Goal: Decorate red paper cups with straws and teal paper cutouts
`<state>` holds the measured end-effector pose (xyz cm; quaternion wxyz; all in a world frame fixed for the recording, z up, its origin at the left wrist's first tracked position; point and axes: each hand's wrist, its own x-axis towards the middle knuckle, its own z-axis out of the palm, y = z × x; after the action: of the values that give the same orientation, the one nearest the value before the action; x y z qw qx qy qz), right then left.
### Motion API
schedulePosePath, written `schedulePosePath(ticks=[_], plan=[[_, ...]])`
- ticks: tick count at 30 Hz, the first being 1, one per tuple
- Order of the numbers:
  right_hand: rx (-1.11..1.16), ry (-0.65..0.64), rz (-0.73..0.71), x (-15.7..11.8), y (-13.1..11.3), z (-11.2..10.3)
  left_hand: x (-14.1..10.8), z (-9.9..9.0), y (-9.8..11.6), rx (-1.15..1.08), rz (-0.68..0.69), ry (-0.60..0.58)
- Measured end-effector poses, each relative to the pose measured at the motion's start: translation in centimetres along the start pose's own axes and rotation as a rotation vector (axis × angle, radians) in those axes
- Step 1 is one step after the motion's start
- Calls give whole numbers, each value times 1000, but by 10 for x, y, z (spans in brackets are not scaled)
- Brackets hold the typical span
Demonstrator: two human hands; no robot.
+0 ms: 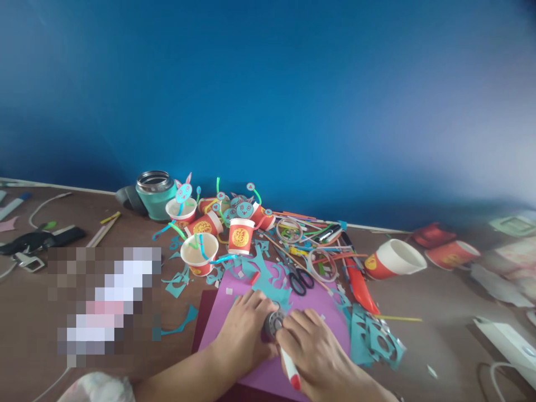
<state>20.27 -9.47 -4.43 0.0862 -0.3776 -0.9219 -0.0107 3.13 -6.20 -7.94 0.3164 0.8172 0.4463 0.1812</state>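
Grey round piece (pixel 274 322), gripped by the left hand (pixel 248 324); the right hand (pixel 313 339) grips a red-ended white marker (pixel 289 365) just beside it, over purple paper (pixel 216 317).

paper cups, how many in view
8 visible. Left group: rear left cup, front left cup, tipped cup behind it, rear middle cup, front right cup, tipped right cup. Farther right: white cup, blurred cup beyond. Some may be hidden.

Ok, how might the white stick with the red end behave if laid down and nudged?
The white stick could roll, since its red end looks rounded. Its slim shape suggests lightness, and its straight body probable stiffness.
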Motion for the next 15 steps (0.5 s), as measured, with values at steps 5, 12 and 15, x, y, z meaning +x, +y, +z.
schedulePosePath(ticks=[5,12,15], plan=[[-78,40,149,22,-14,-4,0,-4,4,35,-2,0],[643,-76,871,35,19,2,0,-4,4,10,-22,-1],[1163,232,990,28,32,9,-1,-2,3,-18,-14,39]])
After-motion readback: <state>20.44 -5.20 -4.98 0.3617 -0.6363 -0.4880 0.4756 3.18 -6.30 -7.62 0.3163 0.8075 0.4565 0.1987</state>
